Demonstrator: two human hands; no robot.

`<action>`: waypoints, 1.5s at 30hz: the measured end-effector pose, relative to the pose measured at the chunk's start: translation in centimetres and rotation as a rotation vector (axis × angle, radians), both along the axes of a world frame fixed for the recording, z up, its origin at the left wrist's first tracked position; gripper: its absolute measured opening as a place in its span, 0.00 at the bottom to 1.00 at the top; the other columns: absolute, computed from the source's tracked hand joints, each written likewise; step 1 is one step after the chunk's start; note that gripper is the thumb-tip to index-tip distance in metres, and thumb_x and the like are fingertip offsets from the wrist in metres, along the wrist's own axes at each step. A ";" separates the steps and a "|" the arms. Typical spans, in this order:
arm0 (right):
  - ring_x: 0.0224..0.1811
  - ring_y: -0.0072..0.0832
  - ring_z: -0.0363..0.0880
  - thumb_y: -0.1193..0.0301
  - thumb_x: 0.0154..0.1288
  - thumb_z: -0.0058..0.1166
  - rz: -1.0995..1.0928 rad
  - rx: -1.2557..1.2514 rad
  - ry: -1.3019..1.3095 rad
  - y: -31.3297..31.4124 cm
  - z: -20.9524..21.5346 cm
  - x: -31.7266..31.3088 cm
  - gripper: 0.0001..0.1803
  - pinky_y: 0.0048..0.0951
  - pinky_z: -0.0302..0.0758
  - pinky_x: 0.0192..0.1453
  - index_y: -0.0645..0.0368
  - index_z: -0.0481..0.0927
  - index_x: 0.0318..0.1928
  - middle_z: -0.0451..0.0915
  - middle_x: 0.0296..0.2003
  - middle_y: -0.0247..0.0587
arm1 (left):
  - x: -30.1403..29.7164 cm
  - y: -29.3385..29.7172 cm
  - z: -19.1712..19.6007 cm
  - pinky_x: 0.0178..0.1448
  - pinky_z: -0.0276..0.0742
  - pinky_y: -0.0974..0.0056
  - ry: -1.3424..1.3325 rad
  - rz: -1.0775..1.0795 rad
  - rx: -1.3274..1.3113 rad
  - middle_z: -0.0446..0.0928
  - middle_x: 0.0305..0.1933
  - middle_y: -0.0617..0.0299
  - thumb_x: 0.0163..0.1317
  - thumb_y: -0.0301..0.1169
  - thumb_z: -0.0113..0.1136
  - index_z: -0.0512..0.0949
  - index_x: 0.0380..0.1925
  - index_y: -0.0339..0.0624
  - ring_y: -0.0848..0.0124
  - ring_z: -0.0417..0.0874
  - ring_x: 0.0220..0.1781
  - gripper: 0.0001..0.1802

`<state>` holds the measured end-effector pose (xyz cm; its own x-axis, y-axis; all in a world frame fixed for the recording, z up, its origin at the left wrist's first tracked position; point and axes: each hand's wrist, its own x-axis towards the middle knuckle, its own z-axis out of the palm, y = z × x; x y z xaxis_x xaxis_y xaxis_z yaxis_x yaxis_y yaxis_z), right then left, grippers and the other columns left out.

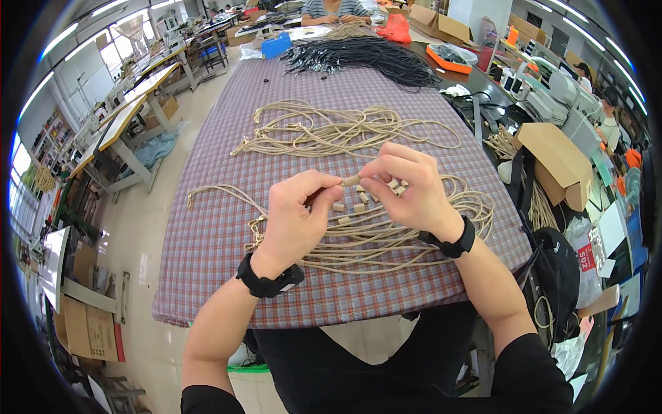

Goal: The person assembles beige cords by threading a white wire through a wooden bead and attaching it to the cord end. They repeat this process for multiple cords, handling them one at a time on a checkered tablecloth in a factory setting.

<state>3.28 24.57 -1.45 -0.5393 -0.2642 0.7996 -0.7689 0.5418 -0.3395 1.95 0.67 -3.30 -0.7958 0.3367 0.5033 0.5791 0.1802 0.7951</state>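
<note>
A small beige cylindrical piece [352, 181] sits between my two hands above the table. My right hand [408, 186] pinches it between thumb and fingertips. My left hand [298, 210] is closed in a pinch at its other end; what those fingertips hold is hidden. Several loose beige cylinders [359, 207] lie beneath and between the hands. Under them spreads a bundle of beige cords [386, 252], with gold metal clasps [256, 231] at the left ends beside my left hand.
A second bundle of beige cords [331, 131] lies farther back on the checked tablecloth [214, 207]. Beyond it are a heap of black cords [365, 58] and a blue box [276, 45]. Cardboard boxes [555, 162] and a black bag [557, 283] crowd the right side. Across the table sits a person [336, 10].
</note>
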 end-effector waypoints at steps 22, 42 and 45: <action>0.25 0.33 0.85 0.76 0.65 0.75 0.041 -0.047 -0.131 -0.9 -0.8 0.5 0.04 0.33 0.77 0.28 0.55 0.94 0.39 0.88 0.28 0.40 | -0.1 0.1 -0.8 0.47 0.85 0.69 0.023 -0.035 0.010 0.89 0.41 0.59 0.69 0.15 0.73 0.88 0.50 0.31 0.77 0.89 0.43 0.11; 0.29 0.33 0.86 0.72 0.62 0.75 -0.003 0.178 0.181 0.4 1.4 0.8 0.04 0.36 0.77 0.29 0.49 0.91 0.35 0.85 0.27 0.30 | 0.4 0.2 2.5 0.44 0.79 0.54 0.081 -0.176 -0.333 0.81 0.32 0.46 0.85 0.29 0.53 0.79 0.40 0.31 0.53 0.83 0.34 0.13; 0.28 0.34 0.86 0.72 0.63 0.76 -0.024 0.175 0.149 0.4 1.4 0.6 0.04 0.35 0.78 0.30 0.50 0.91 0.35 0.86 0.29 0.31 | -0.6 -0.6 3.3 0.44 0.79 0.49 -0.017 -0.179 -0.456 0.84 0.34 0.42 0.86 0.32 0.55 0.79 0.43 0.31 0.42 0.84 0.36 0.14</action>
<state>3.88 24.98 -0.07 -0.4267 -0.3943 0.8139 -0.7895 0.6014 -0.1226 1.33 0.09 0.04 -0.7122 0.6520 0.2602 0.6204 0.4111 0.6679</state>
